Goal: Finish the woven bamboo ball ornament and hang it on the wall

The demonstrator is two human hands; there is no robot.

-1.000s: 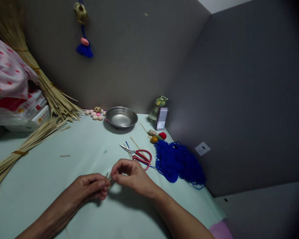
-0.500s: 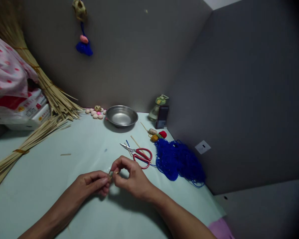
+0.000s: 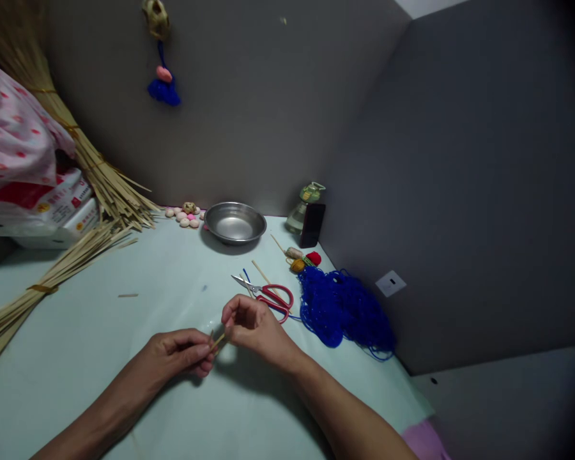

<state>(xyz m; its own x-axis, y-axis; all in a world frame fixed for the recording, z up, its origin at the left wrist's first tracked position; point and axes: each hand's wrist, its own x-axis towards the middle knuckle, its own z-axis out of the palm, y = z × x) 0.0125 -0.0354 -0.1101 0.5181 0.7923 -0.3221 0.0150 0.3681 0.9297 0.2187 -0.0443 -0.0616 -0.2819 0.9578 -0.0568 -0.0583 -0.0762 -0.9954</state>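
Note:
Between my hands runs a short, thin straw-coloured strip. My left hand pinches its lower end between thumb and fingers, and a small tip pokes up beside the thumb. At the other end, the thumb and fingers of my right hand are closed on the strip; its end is hidden there. Just beyond the right hand lie red-handled scissors, blades pointing left. Thin sticks lie by the scissors.
Blue yarn is heaped at right, near small thread bundles. A steel bowl, pale egg-shaped pieces, a phone and a bottle stand at the back. Straw bundles lie left. A woven ornament hangs above.
My right hand has moved slightly up and right, away from the left, and more of the strip shows between them. The left hand has stayed nearly in place.

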